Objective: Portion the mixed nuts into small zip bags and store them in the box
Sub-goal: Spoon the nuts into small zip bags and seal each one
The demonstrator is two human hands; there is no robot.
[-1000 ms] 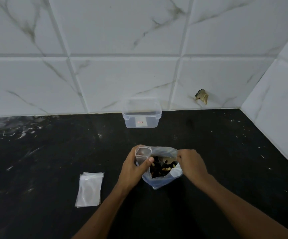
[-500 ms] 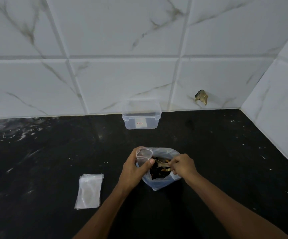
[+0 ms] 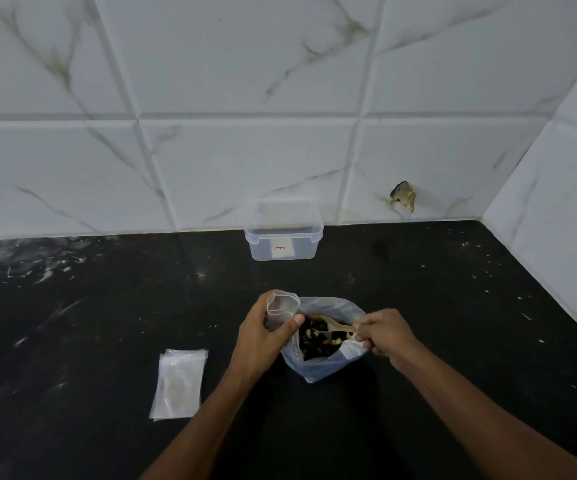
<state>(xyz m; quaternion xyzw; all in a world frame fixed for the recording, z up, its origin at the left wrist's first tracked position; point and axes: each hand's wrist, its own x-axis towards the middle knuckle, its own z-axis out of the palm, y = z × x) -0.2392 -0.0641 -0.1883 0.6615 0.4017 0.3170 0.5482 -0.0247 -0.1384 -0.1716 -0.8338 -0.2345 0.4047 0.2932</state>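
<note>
A large clear bag of mixed nuts stands open on the black counter, dark and pale nuts showing inside. My left hand grips a small zip bag upright, its mouth open, at the big bag's left edge. My right hand pinches the handle of a small pale spoon, whose bowl lies over the nuts. A clear plastic box with a small label stands lidless against the back wall.
A flat stack of spare small zip bags lies on the counter left of my left arm. White marble tiles form the back wall and a side wall on the right. A chipped hole marks the back wall.
My right hand has left the big bag's right rim, reached in over the nuts, and drawn back right with the spoon. My left hand holds the small bag in the same place.
</note>
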